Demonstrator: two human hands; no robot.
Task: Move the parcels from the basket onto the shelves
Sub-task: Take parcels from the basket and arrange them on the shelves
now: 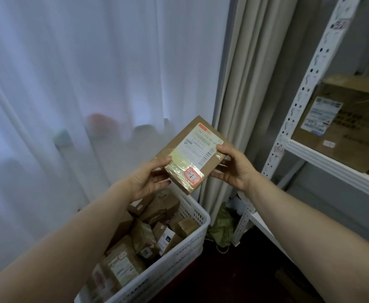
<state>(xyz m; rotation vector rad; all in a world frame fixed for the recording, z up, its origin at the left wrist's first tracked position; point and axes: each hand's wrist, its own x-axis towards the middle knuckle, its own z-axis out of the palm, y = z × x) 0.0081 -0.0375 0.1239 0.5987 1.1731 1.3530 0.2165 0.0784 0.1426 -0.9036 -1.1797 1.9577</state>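
The person is holding one parcel point(190, 154) in the air, above the basket point(185, 243) and left of the shelves point(332, 162). The left grip point(148, 178) is pinching its near left edge, thumb on top and fingers underneath. The right grip point(233, 167) is grasping the right edge the same way. The parcel is tilting toward the camera, showing its printed label and a red-edged sticker point(192, 175) with a handwritten mark, seemingly 3-1-1.

This looks like the checking step: the parcel is out of the basket but not yet shelved, and the person is probably reading the mark to choose a shelf. The next move is calling for a swing to the right, past the post point(299, 95), and a flat set-down on a free stretch of shelf.

The white slotted basket is sitting low beside the curtain point(92, 73) and holding many more brown parcels point(144, 235), piled loosely at mixed angles, so most of the job seems undone. The shelf at right is carrying a large box point(343, 123).
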